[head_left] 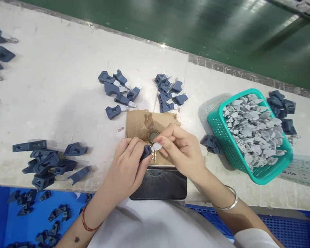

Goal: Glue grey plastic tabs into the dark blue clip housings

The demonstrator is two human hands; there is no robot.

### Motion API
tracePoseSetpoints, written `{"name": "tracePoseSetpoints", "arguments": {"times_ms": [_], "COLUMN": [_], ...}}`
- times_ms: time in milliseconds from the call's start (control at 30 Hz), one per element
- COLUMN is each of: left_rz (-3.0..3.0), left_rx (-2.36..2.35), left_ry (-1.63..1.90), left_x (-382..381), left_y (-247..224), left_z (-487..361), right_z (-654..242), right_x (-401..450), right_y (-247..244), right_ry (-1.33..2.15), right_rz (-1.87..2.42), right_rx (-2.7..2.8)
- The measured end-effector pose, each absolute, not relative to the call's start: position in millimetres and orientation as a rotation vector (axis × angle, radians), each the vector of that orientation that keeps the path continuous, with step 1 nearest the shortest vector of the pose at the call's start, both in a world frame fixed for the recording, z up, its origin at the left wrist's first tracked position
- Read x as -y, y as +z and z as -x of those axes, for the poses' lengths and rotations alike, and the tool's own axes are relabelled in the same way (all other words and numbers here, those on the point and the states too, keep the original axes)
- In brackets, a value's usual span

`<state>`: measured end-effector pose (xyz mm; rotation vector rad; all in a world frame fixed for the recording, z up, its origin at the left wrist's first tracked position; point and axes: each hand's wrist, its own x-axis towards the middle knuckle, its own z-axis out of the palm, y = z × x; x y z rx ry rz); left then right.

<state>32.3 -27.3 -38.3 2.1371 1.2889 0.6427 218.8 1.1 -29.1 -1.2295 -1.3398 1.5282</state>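
Observation:
In the head view, my left hand (127, 165) is closed round a dark blue plastic part (145, 152), mostly covered by the fingers. My right hand (184, 151) pinches a small pale grey leaf-shaped piece (156, 146) between thumb and fingers. The narrow end of that piece meets the blue part; how deep it sits I cannot tell. Beneath both hands lies a piece of brown cardboard (135, 122) with glossy wet-looking stains. A small round cap-like thing (153, 137) rests on it, partly behind my right fingers.
A green basket (228, 151) full of grey pieces stands at right. Blue parts with grey tips (119, 89) lie beyond the cardboard, with another group (169, 93) beside them. Plain blue parts (45, 162) are heaped at left. A black phone-like slab (158, 184) lies before me.

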Motion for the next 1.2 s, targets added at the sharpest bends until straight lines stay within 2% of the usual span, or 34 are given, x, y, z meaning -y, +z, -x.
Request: {"name": "tracePoseSetpoints", "arguments": {"times_ms": [933,1200], "left_rz": [-2.221,-1.855], "left_rx": [-1.21,-1.148], "left_ry": [0.738,0.704], "left_x": [27,38], "left_y": [-44,-20], "left_z": [-32,-23], "right_z": [-209,-208], "right_x": [5,7], "right_y": [-27,-14], "right_ry": [1.175,1.174], "right_rz": [1.159,1.107], "right_rx": [1.693,1.731]}}
